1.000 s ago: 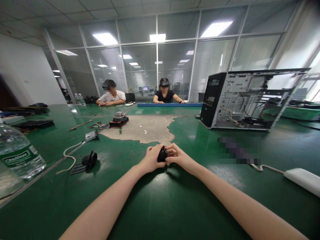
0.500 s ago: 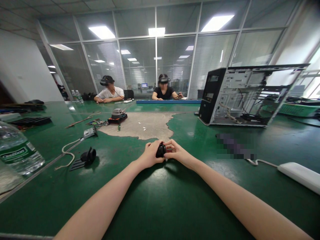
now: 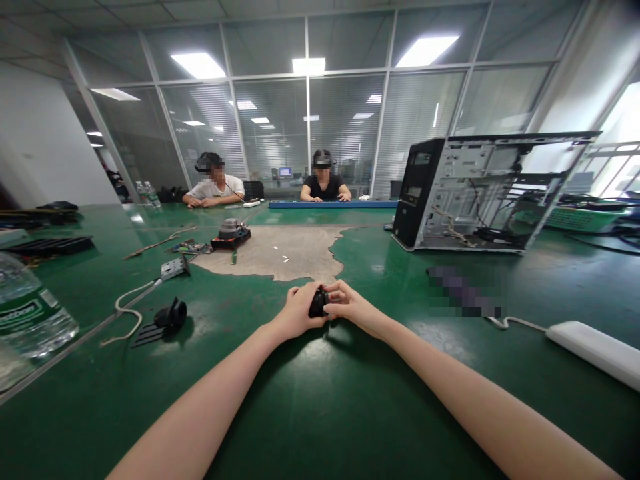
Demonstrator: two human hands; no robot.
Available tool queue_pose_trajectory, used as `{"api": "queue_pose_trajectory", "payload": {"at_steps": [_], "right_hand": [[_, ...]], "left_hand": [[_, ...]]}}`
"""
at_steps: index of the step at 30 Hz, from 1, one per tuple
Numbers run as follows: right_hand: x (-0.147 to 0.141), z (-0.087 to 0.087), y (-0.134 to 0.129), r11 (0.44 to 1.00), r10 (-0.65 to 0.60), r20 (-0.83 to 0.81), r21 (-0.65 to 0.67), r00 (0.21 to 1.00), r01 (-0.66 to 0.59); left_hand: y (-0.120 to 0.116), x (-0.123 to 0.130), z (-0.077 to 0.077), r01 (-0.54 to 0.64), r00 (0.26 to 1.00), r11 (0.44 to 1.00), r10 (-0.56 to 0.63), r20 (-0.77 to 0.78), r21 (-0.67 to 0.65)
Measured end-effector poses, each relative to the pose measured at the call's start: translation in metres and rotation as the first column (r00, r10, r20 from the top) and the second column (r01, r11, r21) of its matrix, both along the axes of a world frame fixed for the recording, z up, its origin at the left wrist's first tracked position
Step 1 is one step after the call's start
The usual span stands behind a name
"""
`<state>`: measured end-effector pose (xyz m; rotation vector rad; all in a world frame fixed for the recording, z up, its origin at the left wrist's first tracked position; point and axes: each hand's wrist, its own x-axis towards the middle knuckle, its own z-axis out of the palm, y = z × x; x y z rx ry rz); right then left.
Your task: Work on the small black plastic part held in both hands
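Near the middle of the view, a small round black part (image 3: 318, 304) is held just above the green table (image 3: 310, 407). My left hand (image 3: 299, 311) wraps round its left side. On its right side, my right hand (image 3: 349, 301) grips it between thumb and fingers. Part of the black piece is hidden by my fingers. To the left, a black part with flat prongs (image 3: 167, 319) lies on the table. Beyond my hands is a bare beige patch (image 3: 290, 250) of the tabletop, with a grey and black component (image 3: 231, 233) on its left side.
An open computer case (image 3: 425, 193) stands at the back right, with a white power strip (image 3: 595, 350) nearer. A water bottle (image 3: 33, 313) is at the left, near a metal piece with a cable (image 3: 175, 267). Two people sit across the table.
The view has shifted slightly, so the table objects appear a little further left. Both hands keep hold of the black part. Across the table, the raised hand of the person in black has come down.
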<state>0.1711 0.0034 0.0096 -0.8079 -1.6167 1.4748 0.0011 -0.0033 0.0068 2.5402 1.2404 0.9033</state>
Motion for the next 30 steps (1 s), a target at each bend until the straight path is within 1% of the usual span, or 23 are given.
{"api": "queue_pose_trajectory", "payload": {"at_steps": [2,6,10,13,16,18,22,26,28,30], "right_hand": [[0.0000,0.0001,-0.0012,1.000,0.007,-0.016,0.021,1.000,-0.007],[-0.0037,-0.0037,0.0003,0.998,-0.066,-0.017,0.025,0.998,0.066],[-0.0052,-0.0070,0.0054,0.995,-0.096,0.004,-0.015,0.995,0.096],[-0.0026,-0.0057,0.0067,0.997,-0.073,0.015,-0.036,0.997,0.073],[0.0007,-0.0027,0.0036,1.000,-0.004,-0.011,0.024,1.000,0.004],[0.0010,-0.0011,0.0003,0.998,0.009,-0.022,0.055,1.000,-0.007],[-0.0041,-0.0006,-0.0028,0.999,-0.046,-0.035,0.016,0.998,0.046],[-0.0074,-0.0026,0.0010,0.995,-0.094,-0.013,-0.021,0.996,0.094],[-0.0057,-0.0033,0.0032,0.996,-0.092,0.015,-0.020,0.996,0.092],[-0.0025,-0.0033,0.0042,0.998,-0.056,0.025,0.010,0.998,0.056]], "left_hand": [[0.0002,0.0001,-0.0004,-0.004,1.000,1.000,0.004,-0.003,0.002],[0.0007,0.0006,-0.0011,-0.009,1.000,1.000,0.009,0.001,-0.004],[0.0005,0.0003,-0.0011,-0.005,1.000,1.000,0.005,-0.003,-0.007],[0.0003,0.0000,-0.0011,0.000,1.000,1.000,0.000,-0.007,-0.004],[0.0008,0.0002,-0.0018,-0.005,1.000,1.000,0.005,-0.010,-0.004],[0.0014,0.0003,-0.0027,-0.012,1.000,1.000,0.012,-0.012,-0.001],[0.0021,0.0002,-0.0034,-0.016,1.000,1.000,0.016,-0.012,0.003],[0.0020,-0.0006,-0.0025,-0.010,1.000,1.000,0.010,-0.011,-0.009],[0.0021,-0.0009,-0.0023,-0.006,1.000,1.000,0.006,-0.008,-0.011],[0.0023,-0.0012,-0.0025,-0.005,1.000,1.000,0.005,-0.005,-0.009]]}}
